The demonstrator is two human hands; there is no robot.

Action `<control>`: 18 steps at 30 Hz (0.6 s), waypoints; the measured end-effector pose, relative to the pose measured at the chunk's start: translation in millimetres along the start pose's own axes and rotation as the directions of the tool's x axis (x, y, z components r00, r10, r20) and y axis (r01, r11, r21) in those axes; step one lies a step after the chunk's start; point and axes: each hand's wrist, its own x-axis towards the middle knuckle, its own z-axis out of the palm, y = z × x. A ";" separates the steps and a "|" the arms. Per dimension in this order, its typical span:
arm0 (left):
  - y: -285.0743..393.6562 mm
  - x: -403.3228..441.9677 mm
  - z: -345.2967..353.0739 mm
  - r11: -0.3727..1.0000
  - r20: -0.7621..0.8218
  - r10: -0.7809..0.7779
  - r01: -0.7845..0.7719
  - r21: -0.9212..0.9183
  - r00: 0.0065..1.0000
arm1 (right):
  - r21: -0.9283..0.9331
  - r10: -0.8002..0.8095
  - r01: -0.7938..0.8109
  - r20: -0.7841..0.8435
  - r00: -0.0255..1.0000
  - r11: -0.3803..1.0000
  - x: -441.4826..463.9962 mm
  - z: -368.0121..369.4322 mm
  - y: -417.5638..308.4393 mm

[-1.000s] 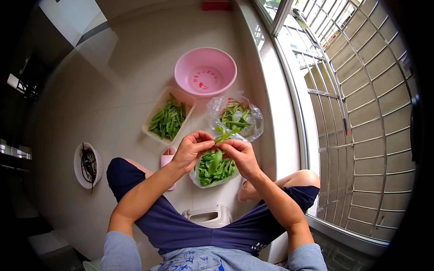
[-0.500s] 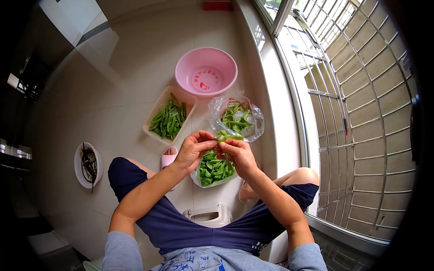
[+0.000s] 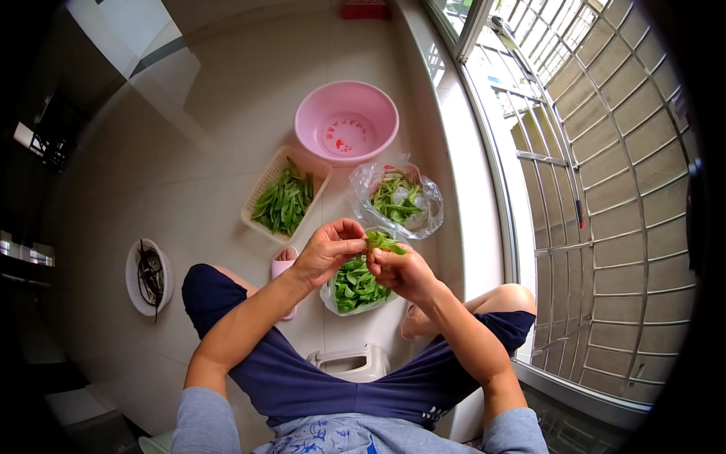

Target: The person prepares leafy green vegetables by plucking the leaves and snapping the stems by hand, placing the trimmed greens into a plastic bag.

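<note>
A small sprig of leafy greens (image 3: pixel 384 241) is pinched between both hands, above an open plastic bag. My left hand (image 3: pixel 330 250) grips its left end with thumb and forefinger. My right hand (image 3: pixel 401 268) has thumb and fingers closed on the lower right side of the sprig. Beneath the hands, the plastic bag (image 3: pixel 330 301) holds a pile of loose green leaves (image 3: pixel 357 287), partly hidden by my fingers. Just beyond, a second clear plastic bag (image 3: pixel 432 214) contains greens with long stems (image 3: pixel 395 198).
A cream basket (image 3: pixel 259 225) of long green pods or leaves stands left of the bags. Behind it is a pink basin (image 3: pixel 306 113). At far left sits a white basket (image 3: pixel 134 291) with dark strands. A plastic stool (image 3: pixel 370 363) is between my legs; a barred window (image 3: pixel 590 227) runs along the right.
The sprig has turned, and its leaves now spread above my right thumb. My right hand has shifted slightly down and right; both hands keep their pinch.
</note>
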 end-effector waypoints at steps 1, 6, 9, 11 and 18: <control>0.3 -0.1 -0.1 1.000 -0.001 0.000 0.000 0.000 1.000 | -0.077 0.051 -0.050 0.015 0.999 0.996 -1.1 -0.3 0.0; 6.6 3.3 -0.1 0.988 -0.120 0.140 -0.130 0.085 0.983 | -0.218 0.133 -0.126 0.020 0.991 0.968 -11.1 10.7 -3.0; 7.4 1.9 2.8 0.978 -0.117 0.173 -0.156 0.140 0.978 | -0.172 -0.031 -0.003 -0.196 0.980 0.985 -13.4 6.8 -8.5; 6.2 1.6 2.2 0.966 -0.121 0.196 -0.171 0.191 0.973 | -0.143 -0.073 0.042 -0.219 0.973 0.989 -12.7 3.6 -12.7; 4.2 1.5 3.9 0.941 -0.127 0.174 -0.127 0.312 0.977 | -0.236 -0.052 -0.005 -0.234 0.971 0.972 -6.0 1.9 -13.6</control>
